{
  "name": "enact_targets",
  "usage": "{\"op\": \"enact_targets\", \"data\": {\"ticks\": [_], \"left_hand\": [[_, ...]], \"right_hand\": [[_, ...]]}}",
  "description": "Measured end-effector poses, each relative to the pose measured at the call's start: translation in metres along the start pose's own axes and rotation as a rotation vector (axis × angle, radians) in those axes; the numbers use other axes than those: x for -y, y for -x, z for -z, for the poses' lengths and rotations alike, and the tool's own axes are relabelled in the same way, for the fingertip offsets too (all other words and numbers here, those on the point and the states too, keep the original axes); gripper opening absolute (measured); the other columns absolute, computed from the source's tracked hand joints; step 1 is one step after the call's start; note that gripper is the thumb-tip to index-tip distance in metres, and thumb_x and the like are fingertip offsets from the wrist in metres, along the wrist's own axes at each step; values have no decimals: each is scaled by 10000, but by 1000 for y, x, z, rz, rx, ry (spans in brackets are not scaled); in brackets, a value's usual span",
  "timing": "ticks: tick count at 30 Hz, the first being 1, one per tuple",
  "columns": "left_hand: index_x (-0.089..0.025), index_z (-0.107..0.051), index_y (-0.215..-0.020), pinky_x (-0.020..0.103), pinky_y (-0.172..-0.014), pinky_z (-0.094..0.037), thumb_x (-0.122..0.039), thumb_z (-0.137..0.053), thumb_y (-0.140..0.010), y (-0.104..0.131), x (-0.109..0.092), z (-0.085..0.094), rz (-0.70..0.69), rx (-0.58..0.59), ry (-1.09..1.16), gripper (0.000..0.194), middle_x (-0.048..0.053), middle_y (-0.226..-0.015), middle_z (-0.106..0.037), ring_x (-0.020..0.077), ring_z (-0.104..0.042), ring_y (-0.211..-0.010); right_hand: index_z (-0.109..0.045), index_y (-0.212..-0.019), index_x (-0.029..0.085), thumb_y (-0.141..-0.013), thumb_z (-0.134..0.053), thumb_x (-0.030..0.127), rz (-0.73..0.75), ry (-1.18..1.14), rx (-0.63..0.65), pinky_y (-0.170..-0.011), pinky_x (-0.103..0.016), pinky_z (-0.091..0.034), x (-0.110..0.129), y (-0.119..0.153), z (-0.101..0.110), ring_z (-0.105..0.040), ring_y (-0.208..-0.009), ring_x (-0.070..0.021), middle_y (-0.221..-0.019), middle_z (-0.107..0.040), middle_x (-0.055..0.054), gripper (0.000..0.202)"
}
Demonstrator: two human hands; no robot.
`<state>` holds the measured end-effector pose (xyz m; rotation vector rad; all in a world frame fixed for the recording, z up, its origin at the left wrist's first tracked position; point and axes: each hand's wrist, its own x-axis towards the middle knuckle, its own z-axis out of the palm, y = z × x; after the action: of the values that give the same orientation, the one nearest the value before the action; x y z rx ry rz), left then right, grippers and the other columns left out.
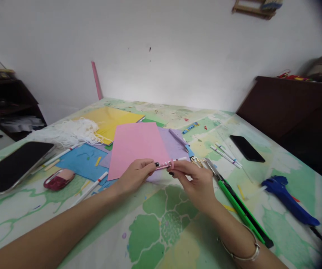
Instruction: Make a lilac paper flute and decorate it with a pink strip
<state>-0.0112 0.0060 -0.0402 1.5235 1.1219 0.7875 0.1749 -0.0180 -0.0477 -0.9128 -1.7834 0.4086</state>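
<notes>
Slender pink-and-white stick (163,165) held between both hands, mid-table, just in front of a pink sheet (138,144); whether it touches the sheet, cannot tell. Left hand (138,172): thumb and fingers pinched on the stick's left end, forearm slanting in from lower left. Right hand (198,184): fingertips closed on a pink strip around the stick, fingers pointing left, wrist bent, bracelet (252,255) on forearm. Widest room: between the forearms, over the green flower print of the tablecloth (161,228). Right side tighter: brass-coloured clips (196,161) just beyond the right hand, green cutter (242,209) close along the forearm, blue glue gun (288,200) farther out. Far table edge near the white wall (177,74), well beyond the hands. Stick's long axis runs left to right, nearly level; white end points right, past the right fingertips.
</notes>
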Motion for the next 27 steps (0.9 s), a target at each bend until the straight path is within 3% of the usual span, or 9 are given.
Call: {"op": "enact_targets", "data": {"ticks": [3,8,13,17,24,27], "left_hand": [[-183,-360,-562,223,-417,-163,-389,-463,-797,2,-5,-2,23,-8,11,329,-80,-469,-258,62,-219,-412],[-188,-358,-575,232,-428,-168,-371,-428,-807,6,-9,-6,26,21,-3,303,-72,-481,-269,74,-231,-431],[-185,-334,-573,228,-454,-193,-327,-410,-803,5,-2,-8,-53,2,-19,281,-56,-529,-275,84,-248,-492],[-186,-340,-572,229,-452,-188,-321,-399,-801,5,1,-10,-33,-36,-24,273,-53,-526,-283,88,-254,-496],[-192,-335,-562,242,-446,-163,-347,-403,-814,7,-2,-10,2,-42,10,303,-64,-476,-268,82,-236,-449],[-192,-334,-556,243,-453,-163,-340,-403,-817,8,-4,-9,-10,-16,19,308,-67,-473,-250,82,-222,-447]], "right_hand": [[-669,-954,200,-828,-589,155,-36,-24,-5,-687,-264,-567,3,1,-1,-705,-751,-149,-880,-741,-31,156],[-641,-1054,194,-865,-549,252,-216,-118,-13,-678,-312,-587,5,3,1,-715,-733,-181,-812,-748,-43,218],[-653,-1026,214,-748,-686,226,-277,-169,-89,-716,-333,-586,4,1,1,-708,-735,-190,-772,-745,-23,280],[-629,-1081,205,-697,-731,218,-350,-266,-101,-730,-335,-585,7,-2,-2,-698,-731,-181,-757,-740,-18,398],[-380,-1366,257,-675,-743,212,-452,-409,-145,-712,-360,-582,9,-4,-3,-680,-677,-181,-738,-720,7,782],[-340,-1385,270,-666,-754,222,-446,-419,-155,-746,-381,-573,8,-5,-2,-682,-709,-194,-745,-713,4,831]]}}
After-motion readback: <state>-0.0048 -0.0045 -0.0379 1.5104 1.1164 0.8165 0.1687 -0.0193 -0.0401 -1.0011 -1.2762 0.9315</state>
